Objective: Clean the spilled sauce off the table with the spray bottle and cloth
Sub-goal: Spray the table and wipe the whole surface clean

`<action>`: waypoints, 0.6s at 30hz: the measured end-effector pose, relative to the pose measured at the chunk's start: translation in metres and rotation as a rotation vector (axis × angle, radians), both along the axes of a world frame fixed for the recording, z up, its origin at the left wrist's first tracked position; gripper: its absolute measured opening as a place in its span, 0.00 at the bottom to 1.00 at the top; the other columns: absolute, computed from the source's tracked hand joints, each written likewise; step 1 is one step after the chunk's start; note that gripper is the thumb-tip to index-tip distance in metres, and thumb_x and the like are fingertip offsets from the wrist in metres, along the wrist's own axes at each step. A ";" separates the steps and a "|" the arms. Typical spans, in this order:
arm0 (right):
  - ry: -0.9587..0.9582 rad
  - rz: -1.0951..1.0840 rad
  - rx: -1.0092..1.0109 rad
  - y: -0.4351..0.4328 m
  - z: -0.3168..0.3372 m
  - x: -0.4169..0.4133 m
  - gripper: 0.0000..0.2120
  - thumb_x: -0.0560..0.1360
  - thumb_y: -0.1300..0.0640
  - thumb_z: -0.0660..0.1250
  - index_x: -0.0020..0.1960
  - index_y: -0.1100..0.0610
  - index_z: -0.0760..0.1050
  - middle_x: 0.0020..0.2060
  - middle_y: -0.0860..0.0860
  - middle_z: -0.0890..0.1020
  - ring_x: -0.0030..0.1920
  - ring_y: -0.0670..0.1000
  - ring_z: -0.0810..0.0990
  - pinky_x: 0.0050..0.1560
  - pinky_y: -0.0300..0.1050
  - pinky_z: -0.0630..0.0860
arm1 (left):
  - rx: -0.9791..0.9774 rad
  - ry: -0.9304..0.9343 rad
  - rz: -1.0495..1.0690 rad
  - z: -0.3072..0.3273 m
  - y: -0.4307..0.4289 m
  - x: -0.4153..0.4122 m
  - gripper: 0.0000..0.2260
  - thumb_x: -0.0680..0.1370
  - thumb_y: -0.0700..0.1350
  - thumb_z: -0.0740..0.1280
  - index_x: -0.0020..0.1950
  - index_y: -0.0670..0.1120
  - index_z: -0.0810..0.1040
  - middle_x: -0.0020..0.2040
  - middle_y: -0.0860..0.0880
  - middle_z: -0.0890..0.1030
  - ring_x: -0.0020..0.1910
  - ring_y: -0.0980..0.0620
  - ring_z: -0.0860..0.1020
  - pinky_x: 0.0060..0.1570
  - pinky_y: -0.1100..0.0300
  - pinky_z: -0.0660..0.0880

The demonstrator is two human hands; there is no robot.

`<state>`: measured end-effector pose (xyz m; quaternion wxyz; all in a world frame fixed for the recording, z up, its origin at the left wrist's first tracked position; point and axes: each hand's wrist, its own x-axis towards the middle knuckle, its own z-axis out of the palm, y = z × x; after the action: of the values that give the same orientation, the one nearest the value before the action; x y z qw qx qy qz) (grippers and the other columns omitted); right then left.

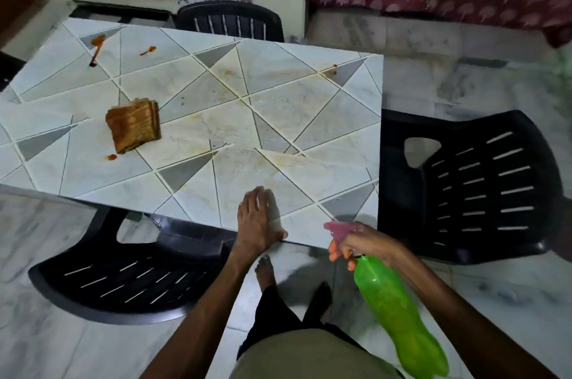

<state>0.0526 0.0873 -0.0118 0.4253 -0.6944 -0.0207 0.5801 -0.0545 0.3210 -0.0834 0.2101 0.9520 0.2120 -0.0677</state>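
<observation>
Right grip (356, 242): closed around pink trigger of green plastic spray bottle (393, 307)
Left grip (257, 217): flat, empty, on pale tiled counter (278, 118)
Folded brown cloth (134, 124): beside red sauce spots (97, 45)

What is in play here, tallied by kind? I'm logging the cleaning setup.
Spray bottle: 1, in the right hand
Cloth: 1, folded on the table
Black chairs: 3
Total: 5

Right hand (360, 242) holds spray bottle (393, 310); left hand (257, 220) flat on table (278, 118).
</observation>
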 end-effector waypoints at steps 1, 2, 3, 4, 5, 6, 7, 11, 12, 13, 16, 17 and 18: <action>-0.020 -0.014 -0.031 -0.007 -0.004 0.000 0.30 0.71 0.75 0.56 0.66 0.52 0.74 0.37 0.56 0.81 0.36 0.52 0.81 0.27 0.41 0.74 | -0.002 -0.004 -0.009 0.001 -0.001 0.002 0.54 0.60 0.59 0.81 0.77 0.40 0.58 0.76 0.38 0.61 0.74 0.36 0.60 0.73 0.44 0.58; -0.033 -0.027 -0.053 -0.015 -0.006 0.000 0.30 0.71 0.74 0.56 0.67 0.52 0.74 0.35 0.55 0.79 0.33 0.52 0.79 0.26 0.41 0.73 | -0.002 -0.004 -0.022 0.001 -0.001 0.003 0.54 0.59 0.59 0.81 0.77 0.40 0.59 0.76 0.39 0.62 0.74 0.36 0.61 0.73 0.44 0.58; -0.040 -0.042 -0.067 -0.023 -0.008 0.002 0.30 0.71 0.74 0.56 0.67 0.52 0.73 0.33 0.55 0.78 0.31 0.52 0.77 0.26 0.41 0.73 | -0.001 0.003 -0.037 0.001 -0.002 0.005 0.54 0.59 0.59 0.81 0.77 0.40 0.59 0.76 0.39 0.62 0.74 0.36 0.61 0.73 0.45 0.59; -0.043 -0.060 -0.071 -0.030 -0.008 0.004 0.30 0.72 0.74 0.56 0.68 0.52 0.73 0.33 0.56 0.79 0.30 0.52 0.77 0.26 0.41 0.74 | -0.001 0.005 -0.057 0.001 -0.002 0.006 0.54 0.59 0.61 0.80 0.77 0.40 0.60 0.75 0.39 0.63 0.73 0.37 0.62 0.72 0.45 0.59; -0.048 -0.088 -0.066 -0.038 -0.008 0.006 0.29 0.72 0.74 0.56 0.68 0.52 0.73 0.35 0.57 0.80 0.31 0.53 0.77 0.26 0.41 0.74 | -0.002 0.004 -0.077 0.000 -0.002 0.007 0.54 0.59 0.62 0.79 0.76 0.40 0.61 0.75 0.39 0.63 0.73 0.37 0.63 0.72 0.45 0.60; -0.056 -0.133 -0.056 -0.046 -0.007 0.009 0.29 0.72 0.74 0.57 0.68 0.53 0.73 0.38 0.58 0.81 0.31 0.54 0.77 0.26 0.41 0.75 | -0.005 -0.005 -0.103 -0.003 -0.005 0.009 0.53 0.59 0.64 0.78 0.76 0.40 0.63 0.75 0.39 0.64 0.72 0.37 0.64 0.71 0.45 0.62; -0.067 -0.189 -0.046 -0.054 -0.006 0.012 0.29 0.71 0.75 0.57 0.68 0.53 0.73 0.41 0.58 0.81 0.30 0.52 0.77 0.26 0.41 0.74 | -0.011 -0.011 -0.121 -0.004 -0.008 0.012 0.53 0.59 0.65 0.77 0.75 0.41 0.64 0.74 0.39 0.64 0.72 0.37 0.64 0.70 0.44 0.64; -0.130 -0.446 0.001 -0.075 -0.003 0.024 0.29 0.68 0.76 0.55 0.61 0.54 0.77 0.34 0.60 0.77 0.25 0.52 0.71 0.26 0.42 0.73 | -0.012 -0.020 -0.221 -0.006 -0.026 0.024 0.54 0.57 0.73 0.70 0.75 0.43 0.65 0.74 0.39 0.66 0.71 0.37 0.66 0.68 0.43 0.68; -0.121 -0.501 0.015 -0.079 0.000 0.026 0.26 0.68 0.76 0.55 0.56 0.54 0.79 0.34 0.61 0.77 0.24 0.52 0.70 0.28 0.44 0.73 | -0.012 -0.027 -0.249 -0.005 -0.031 0.027 0.54 0.57 0.73 0.69 0.74 0.43 0.66 0.73 0.39 0.66 0.70 0.37 0.67 0.67 0.42 0.68; -0.111 -0.541 0.030 -0.084 0.003 0.028 0.24 0.69 0.76 0.55 0.53 0.54 0.79 0.36 0.63 0.78 0.23 0.51 0.71 0.30 0.44 0.74 | -0.011 -0.032 -0.274 -0.005 -0.038 0.030 0.53 0.56 0.72 0.70 0.74 0.44 0.66 0.72 0.39 0.67 0.69 0.37 0.68 0.66 0.42 0.69; -0.085 -0.574 0.078 -0.098 0.008 0.030 0.28 0.72 0.75 0.55 0.63 0.50 0.74 0.44 0.63 0.82 0.24 0.48 0.76 0.34 0.46 0.76 | 0.002 -0.043 -0.338 -0.005 -0.051 0.037 0.52 0.56 0.72 0.70 0.73 0.46 0.65 0.71 0.39 0.68 0.68 0.37 0.68 0.65 0.43 0.70; -0.084 -0.544 0.073 -0.103 0.008 0.029 0.29 0.73 0.75 0.55 0.66 0.50 0.73 0.43 0.62 0.82 0.25 0.48 0.75 0.34 0.46 0.76 | 0.009 -0.037 -0.361 -0.006 -0.054 0.038 0.53 0.56 0.73 0.69 0.74 0.45 0.64 0.71 0.39 0.68 0.68 0.36 0.68 0.65 0.43 0.70; -0.086 -0.500 0.050 -0.108 0.006 0.025 0.30 0.73 0.75 0.55 0.68 0.52 0.72 0.39 0.60 0.82 0.25 0.49 0.74 0.32 0.44 0.76 | 0.011 -0.027 -0.378 -0.009 -0.057 0.039 0.53 0.57 0.74 0.67 0.74 0.45 0.64 0.72 0.38 0.68 0.68 0.36 0.68 0.65 0.43 0.70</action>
<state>0.0774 -0.0207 -0.0058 0.5712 -0.6912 0.1194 0.4264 -0.0159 0.2637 -0.0921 0.1911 0.9769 0.0271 -0.0919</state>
